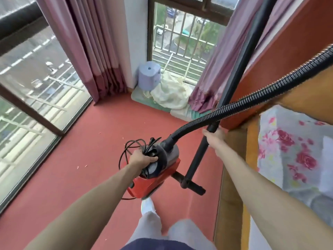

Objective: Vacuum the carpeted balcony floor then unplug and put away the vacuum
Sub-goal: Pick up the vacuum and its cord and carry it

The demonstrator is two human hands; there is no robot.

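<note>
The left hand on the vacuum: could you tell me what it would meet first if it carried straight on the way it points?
The left hand already grips the vacuum handle with the cord, so the canister itself blocks it; beyond lies red carpet, though depth is unclear.

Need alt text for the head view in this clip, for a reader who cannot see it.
A person's left hand grips the handle and bundled cord of a red canister vacuum, lifted above red carpet, while the right hand holds its black wand. Beyond are pink curtains, barred windows and a blue paper roll.
</note>
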